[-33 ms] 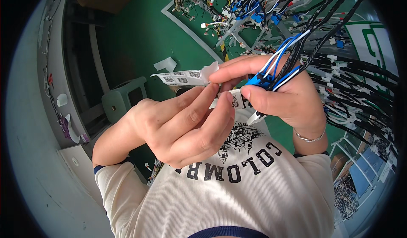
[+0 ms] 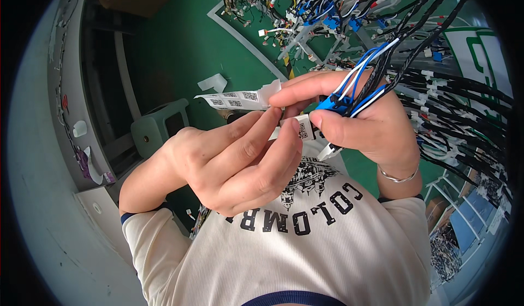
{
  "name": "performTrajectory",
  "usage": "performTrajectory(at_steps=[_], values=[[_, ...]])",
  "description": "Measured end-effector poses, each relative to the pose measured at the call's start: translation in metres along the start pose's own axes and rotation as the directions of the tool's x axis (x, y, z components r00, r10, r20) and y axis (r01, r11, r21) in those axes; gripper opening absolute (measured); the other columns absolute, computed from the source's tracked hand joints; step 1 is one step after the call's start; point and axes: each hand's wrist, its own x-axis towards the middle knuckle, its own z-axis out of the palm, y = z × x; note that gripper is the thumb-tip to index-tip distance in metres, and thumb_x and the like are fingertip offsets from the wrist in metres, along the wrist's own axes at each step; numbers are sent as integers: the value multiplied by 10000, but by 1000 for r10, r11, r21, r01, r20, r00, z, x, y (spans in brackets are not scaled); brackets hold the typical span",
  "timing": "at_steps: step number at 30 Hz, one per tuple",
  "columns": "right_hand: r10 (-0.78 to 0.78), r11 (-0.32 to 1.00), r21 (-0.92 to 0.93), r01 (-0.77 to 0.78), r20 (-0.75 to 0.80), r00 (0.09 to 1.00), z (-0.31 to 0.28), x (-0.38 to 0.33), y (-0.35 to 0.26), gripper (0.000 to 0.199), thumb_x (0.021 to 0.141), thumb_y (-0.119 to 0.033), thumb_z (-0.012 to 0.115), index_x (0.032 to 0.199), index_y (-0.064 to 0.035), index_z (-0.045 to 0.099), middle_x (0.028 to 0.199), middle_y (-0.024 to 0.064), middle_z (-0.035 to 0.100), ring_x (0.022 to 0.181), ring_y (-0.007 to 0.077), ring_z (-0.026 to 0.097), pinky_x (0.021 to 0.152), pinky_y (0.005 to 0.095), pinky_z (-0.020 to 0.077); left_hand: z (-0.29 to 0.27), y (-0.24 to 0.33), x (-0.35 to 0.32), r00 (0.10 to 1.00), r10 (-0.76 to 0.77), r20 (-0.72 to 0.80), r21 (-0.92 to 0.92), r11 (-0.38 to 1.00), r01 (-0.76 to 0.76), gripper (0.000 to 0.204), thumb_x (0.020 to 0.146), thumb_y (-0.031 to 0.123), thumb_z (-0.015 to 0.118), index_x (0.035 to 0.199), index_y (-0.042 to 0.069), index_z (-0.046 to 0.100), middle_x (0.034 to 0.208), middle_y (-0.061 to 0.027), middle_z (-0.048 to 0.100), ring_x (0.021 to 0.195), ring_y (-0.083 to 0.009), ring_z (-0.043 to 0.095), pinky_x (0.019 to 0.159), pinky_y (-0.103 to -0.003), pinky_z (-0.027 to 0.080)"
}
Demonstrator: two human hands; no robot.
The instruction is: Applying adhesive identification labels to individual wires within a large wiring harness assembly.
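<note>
My right hand (image 2: 368,123) closes around a wiring harness with a blue connector (image 2: 334,104) and blue, white and black-wrapped wires (image 2: 376,66). A strip of white labels with square codes (image 2: 233,100) sticks out to the left from beside the right index fingertip. In front of it, my left hand (image 2: 234,161) is closed in a pinch at a small white label (image 2: 302,127) with a square code. That label lies between the fingertips of both hands, partly covered by them. Below the right thumb, a white connector end (image 2: 329,152) hangs out.
Many bundled harnesses hang at the far side (image 2: 322,17) and at the right (image 2: 458,109). A green-grey stool (image 2: 158,126) stands on the green floor (image 2: 164,60) at left. A grey ledge (image 2: 71,109) runs along the left, and a white wire rack (image 2: 464,208) stands at lower right.
</note>
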Motion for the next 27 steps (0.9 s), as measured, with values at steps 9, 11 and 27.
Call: performTrajectory(at_steps=[9, 11, 27], values=[[0, 1000, 10, 0, -6, 1000, 0, 0, -1, 381, 836, -139, 611, 1151, 69, 660, 1127, 182, 674, 1051, 232, 644, 936, 333, 494, 0, -1, 2, 1000, 2, 14, 4, 1000, -2, 63, 750, -22, 627, 790, -26, 676, 887, -102, 658, 717, -219, 695, 608, -248, 614], [8, 1000, 14, -8, -4, 1000, 0, 0, -1, 380, 837, -141, 613, 1151, 68, 660, 1127, 181, 674, 1048, 232, 645, 934, 332, 494, -1, -1, 2, 1000, -5, 18, 2, 1000, 5, 64, 752, -20, 626, 792, -25, 676, 888, -103, 658, 718, -219, 695, 609, -249, 613], [22, 999, 44, -21, -20, 1000, 1, 0, 1, 391, 838, -166, 615, 1152, 62, 664, 1109, 170, 674, 1024, 221, 645, 920, 327, 491, -2, 0, 2, 999, -13, 47, -72, 997, 17, 139, 656, -49, 682, 792, -70, 661, 868, -190, 670, 737, -282, 709, 579, -292, 609]])
